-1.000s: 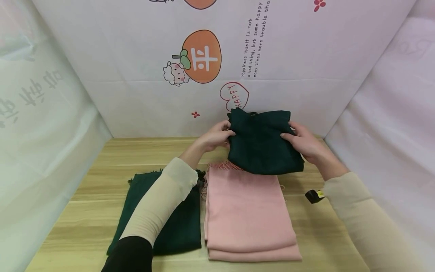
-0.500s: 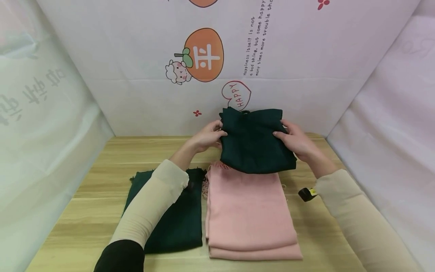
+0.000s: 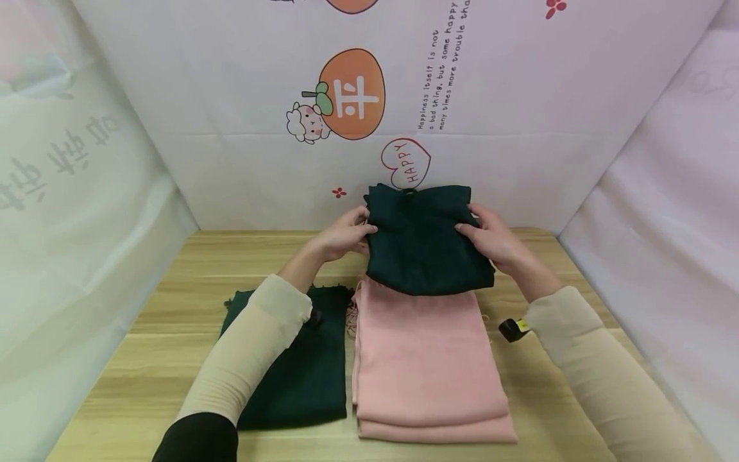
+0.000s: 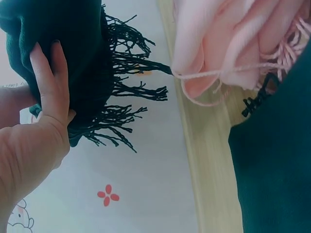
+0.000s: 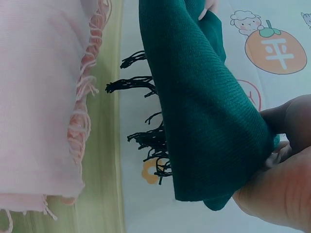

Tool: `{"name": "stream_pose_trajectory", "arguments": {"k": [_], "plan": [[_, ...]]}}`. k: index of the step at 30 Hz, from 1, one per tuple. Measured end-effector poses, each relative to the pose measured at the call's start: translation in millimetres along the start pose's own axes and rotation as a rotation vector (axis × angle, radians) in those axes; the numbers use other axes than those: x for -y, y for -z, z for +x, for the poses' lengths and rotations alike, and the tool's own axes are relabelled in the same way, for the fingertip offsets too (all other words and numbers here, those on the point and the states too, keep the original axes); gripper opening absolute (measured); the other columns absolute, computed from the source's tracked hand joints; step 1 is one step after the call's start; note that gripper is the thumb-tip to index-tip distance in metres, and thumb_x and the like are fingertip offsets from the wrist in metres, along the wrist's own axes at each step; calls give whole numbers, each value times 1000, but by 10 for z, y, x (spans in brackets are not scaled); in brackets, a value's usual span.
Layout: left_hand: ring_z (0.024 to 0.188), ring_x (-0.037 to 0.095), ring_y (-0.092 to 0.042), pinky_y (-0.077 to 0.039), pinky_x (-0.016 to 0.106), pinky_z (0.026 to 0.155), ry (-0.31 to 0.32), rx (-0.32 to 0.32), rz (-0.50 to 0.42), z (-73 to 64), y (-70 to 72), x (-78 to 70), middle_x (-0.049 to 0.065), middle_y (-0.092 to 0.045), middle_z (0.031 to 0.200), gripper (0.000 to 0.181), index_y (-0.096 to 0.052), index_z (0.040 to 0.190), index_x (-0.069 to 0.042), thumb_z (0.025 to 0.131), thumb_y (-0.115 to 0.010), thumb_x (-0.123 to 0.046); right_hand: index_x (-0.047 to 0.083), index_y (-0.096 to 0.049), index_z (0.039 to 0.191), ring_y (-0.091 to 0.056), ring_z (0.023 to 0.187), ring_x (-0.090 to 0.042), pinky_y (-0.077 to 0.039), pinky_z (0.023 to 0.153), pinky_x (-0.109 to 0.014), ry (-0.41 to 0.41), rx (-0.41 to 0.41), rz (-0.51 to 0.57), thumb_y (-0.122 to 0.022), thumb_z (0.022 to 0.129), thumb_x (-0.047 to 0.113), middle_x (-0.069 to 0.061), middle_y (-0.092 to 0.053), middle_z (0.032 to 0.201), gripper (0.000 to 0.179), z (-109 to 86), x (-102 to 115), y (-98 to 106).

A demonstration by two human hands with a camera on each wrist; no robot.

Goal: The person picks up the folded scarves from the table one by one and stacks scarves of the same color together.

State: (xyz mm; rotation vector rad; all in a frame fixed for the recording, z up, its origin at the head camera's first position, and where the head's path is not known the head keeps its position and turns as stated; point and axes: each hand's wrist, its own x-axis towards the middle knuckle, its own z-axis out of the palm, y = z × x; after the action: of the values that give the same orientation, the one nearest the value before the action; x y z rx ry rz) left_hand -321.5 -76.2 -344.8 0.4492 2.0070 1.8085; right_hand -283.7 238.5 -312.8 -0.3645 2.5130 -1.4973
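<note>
Between both hands hangs a folded dark green scarf [image 3: 427,237], raised over the far end of a folded pink scarf [image 3: 430,359]. My left hand [image 3: 344,236] grips its left edge, thumb on the near face; in the left wrist view, fingers of that hand [image 4: 36,150] lie against the cloth and dark fringe hangs beside them. At the opposite edge, my right hand [image 3: 495,242] pinches the scarf between thumb and fingers. The right wrist view has this hand [image 5: 277,194] at a corner of the green cloth [image 5: 209,102].
A second folded dark green scarf [image 3: 312,378] lies left of the pink one, partly under the left forearm. The wooden table [image 3: 144,359] ends at a white printed backdrop [image 3: 254,179]. A small black object [image 3: 510,330] with a yellow mark shows by the right sleeve.
Both hands have carried the raised green scarf a little to the left, so it sits more squarely over the pink scarf's far end. The grip looks the same, and the scarves on the table stay put.
</note>
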Motion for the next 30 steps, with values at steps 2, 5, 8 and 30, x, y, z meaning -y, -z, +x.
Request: {"name": "stream_pose_trajectory", "arguments": {"k": [2,5,8,30], "plan": [[92,28,-64,-60,38,76,3,2,3,-14,27,12,21,-50,133,7,-39,111,-5,109,-45,-8,4,-13,164,-29,149,-44,-27,118,-62,-2,-3,-3,-45,110,16,-25,-23,165,63,10,10,-24],[94,28,-64,-61,39,77,9,4,10,-43,76,19,21,-49,134,8,-39,113,-5,110,-46,-8,4,-13,164,-29,149,-44,-27,118,-61,-2,-4,-3,-45,110,16,-24,-23,165,63,25,23,-60],[94,28,-64,-61,39,78,14,6,19,-85,133,19,21,-48,135,8,-38,113,-6,110,-46,-9,4,-14,163,-29,148,-43,-27,118,-61,1,4,4,-45,110,16,-24,-23,165,63,38,42,-102],[98,29,-61,-60,40,76,25,-20,27,-410,418,84,18,-41,139,13,-31,108,-6,110,-44,-10,4,-11,164,-25,150,-44,-25,119,-61,-11,70,114,-47,108,10,-26,-17,166,67,181,2,-365]]}}
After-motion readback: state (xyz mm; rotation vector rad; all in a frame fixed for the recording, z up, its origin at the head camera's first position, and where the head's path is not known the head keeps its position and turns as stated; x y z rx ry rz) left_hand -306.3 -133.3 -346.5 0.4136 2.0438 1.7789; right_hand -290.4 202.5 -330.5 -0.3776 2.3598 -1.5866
